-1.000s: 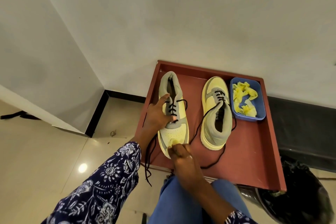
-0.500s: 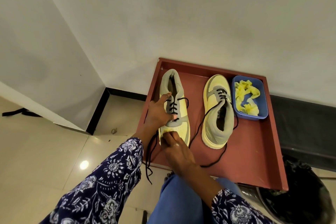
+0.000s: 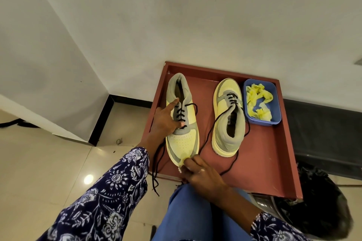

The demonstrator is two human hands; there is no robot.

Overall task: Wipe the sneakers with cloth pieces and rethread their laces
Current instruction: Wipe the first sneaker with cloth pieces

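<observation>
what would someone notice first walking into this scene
Two yellow-and-grey sneakers on a red tray against the wall: the left hand steadies the left sneaker, and the right hand pinches a yellow cloth piece at its toe. The right sneaker, laces trailing, sits beside a blue tub of cloths.

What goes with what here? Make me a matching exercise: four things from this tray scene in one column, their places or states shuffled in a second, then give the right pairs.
Things
1. left sneaker
2. right sneaker
3. blue tub
4. cloth piece

Places or states
A. holds yellow cloth pieces, in the tray's far right corner
B. pinched in the right hand, against a toe
C. toe points to the wall, no hand on it
D. steadied by the left hand, toe points to the person

Pairs: 1-D, 2-C, 3-A, 4-B
</observation>
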